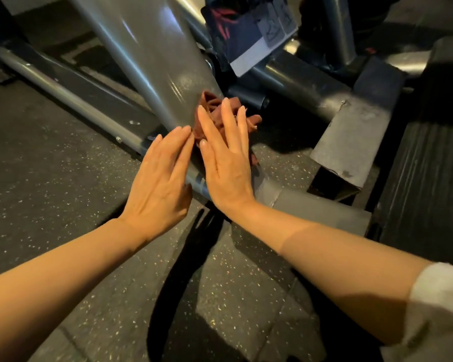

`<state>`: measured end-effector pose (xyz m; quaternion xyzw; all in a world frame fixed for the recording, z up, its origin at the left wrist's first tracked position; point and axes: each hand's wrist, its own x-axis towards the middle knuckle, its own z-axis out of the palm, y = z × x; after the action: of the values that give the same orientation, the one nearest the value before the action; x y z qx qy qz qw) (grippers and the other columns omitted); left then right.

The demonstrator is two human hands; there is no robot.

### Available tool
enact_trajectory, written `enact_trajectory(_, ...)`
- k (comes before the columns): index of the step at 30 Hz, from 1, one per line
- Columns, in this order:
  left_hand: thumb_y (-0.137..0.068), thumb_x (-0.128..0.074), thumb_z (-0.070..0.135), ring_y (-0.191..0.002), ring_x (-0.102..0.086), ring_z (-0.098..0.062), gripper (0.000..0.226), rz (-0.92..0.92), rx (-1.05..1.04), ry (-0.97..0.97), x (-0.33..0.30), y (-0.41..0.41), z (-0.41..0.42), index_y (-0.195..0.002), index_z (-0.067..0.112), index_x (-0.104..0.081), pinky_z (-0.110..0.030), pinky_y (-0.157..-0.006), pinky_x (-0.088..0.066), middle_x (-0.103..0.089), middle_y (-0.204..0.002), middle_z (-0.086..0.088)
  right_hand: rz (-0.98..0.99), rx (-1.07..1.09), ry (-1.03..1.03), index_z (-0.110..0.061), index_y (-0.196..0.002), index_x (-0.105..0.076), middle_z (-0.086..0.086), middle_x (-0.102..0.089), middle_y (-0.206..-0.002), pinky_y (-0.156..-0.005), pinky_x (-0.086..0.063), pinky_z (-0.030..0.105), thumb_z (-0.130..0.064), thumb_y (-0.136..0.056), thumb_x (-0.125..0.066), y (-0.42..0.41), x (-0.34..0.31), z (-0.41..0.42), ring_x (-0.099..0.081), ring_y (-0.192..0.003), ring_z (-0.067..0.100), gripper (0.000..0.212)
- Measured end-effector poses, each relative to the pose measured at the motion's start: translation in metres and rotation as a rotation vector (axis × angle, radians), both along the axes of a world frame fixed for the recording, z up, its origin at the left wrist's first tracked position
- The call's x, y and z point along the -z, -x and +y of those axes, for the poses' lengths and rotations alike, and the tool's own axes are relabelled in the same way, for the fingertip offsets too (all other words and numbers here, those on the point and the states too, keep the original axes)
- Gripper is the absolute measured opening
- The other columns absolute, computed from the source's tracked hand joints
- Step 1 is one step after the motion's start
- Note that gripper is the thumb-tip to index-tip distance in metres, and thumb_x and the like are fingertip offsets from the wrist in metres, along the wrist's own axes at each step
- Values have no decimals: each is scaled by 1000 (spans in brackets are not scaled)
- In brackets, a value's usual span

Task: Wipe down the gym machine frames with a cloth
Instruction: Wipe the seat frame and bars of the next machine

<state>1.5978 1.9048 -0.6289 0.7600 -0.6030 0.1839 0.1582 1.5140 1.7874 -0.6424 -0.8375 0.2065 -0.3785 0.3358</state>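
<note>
The right hand [226, 163] presses the bunched cloth [215, 113] flat-fingered against the frame post [152, 56], which slants up-left from the grip. The left hand [158, 184] lies released, fingers straight, just left of the cloth at the post's foot.

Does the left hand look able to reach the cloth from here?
Probably yes. The left hand lies flat beside the right hand, which presses the cloth to the frame; its fingertips nearly touch the cloth's edge, nothing between.

Glossy metal frame, soft cloth, speckled floor

We see a smooth grey frame [152, 61], crumpled rust-red cloth [215, 113], and matt, rubbery-looking floor [50, 173].
</note>
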Motion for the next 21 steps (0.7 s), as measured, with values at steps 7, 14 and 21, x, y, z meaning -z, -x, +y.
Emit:
enact_trajectory(7,-70,-72,8,-143,-24,-35,87,-129,71,-108,14,-5,5,-147,-1,-32,-52,-118,-17,-26,-152,-21,238,154,-219,-50,-148,-1,-12,16,-161,-121,8,41,-41,-101,-20,36,39,31,27,-145,12,51)
enact_trajectory(14,-71,-71,7,-141,-27,-34,84,-80,32,26,-7,-14,-5,-145,-2,-33,-52,-118,-17,-30,-151,-20,-78,52,-100,-33,-144,-45,6,-7,-164,-121,-6,37,-32,-101,-38,-4,-3,-9,4,-151,23,43)
enact_trajectory(21,-85,-64,10,-143,-27,-27,70,-106,-48,228,-42,-52,-12,-146,2,-33,-44,-121,-12,-30,-153,-17,-94,43,-75,-29,-141,-49,13,-18,-161,-119,-5,28,-24,-98,-43,-49,-51,-17,-6,-150,28,44)
